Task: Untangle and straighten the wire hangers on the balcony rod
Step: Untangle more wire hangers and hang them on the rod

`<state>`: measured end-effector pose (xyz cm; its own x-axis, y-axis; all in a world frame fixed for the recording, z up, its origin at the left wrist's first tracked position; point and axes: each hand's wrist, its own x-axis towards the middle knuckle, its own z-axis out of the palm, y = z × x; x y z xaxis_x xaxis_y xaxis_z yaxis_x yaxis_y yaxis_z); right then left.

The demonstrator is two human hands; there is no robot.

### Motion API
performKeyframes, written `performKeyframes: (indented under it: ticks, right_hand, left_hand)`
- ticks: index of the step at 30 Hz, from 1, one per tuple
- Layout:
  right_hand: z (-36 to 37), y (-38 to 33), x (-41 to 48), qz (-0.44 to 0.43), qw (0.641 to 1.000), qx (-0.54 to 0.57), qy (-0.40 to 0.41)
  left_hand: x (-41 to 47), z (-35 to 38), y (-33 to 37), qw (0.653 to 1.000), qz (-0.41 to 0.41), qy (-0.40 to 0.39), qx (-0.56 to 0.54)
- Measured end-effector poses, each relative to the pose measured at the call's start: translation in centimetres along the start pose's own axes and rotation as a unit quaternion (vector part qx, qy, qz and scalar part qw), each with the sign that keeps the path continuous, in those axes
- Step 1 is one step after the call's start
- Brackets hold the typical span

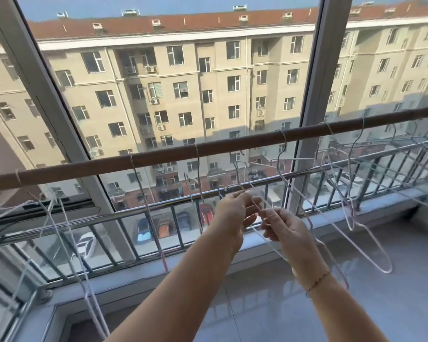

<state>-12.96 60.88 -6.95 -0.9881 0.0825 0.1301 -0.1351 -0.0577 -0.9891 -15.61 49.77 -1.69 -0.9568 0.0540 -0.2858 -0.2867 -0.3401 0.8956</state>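
Left hand (235, 213) and right hand (282, 229) pinch one wire hanger (253, 204), fingers curled. The rod (158, 156) lies at twelve o'clock.

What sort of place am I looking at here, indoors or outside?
Probably an enclosed apartment balcony several floors up: a brown drying rod hung with wire hangers runs across a big window, a metal railing lines it, and parked cars sit far below.

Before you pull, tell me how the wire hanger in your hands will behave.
The wire hanger, pinched by left hand and right hand, is thin wire holding its shape: probably light, stiff yet bendable. It crosses neighbouring hangers, so it will likely snag. Hooks on the rod look loose; it may slide.
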Motion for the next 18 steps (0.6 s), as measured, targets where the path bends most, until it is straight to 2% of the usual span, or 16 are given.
performKeyframes:
  ticks: [5, 10, 16, 18]
  right_hand:
    - [-2.2, 0.1, 0.9, 0.006, 1.000, -0.018, -0.021]
    - [-3.9, 0.0, 2.2, 0.007, 0.995, -0.036, -0.095]
    - [-6.1, 1.5, 3.2, -0.027, 0.966, -0.171, -0.190]
    - [-6.7, 1.8, 3.0, -0.040, 0.952, -0.204, -0.226]
  left_hand:
    - [0.0, 0.3, -1.8, 0.998, 0.022, 0.043, 0.042]
    - [-0.9, 0.6, -4.1, 0.994, 0.014, 0.055, 0.093]
    - [-2.9, 0.7, -7.1, 0.989, -0.001, 0.061, 0.135]
    - [-3.9, 0.4, -8.0, 0.981, 0.007, 0.073, 0.180]
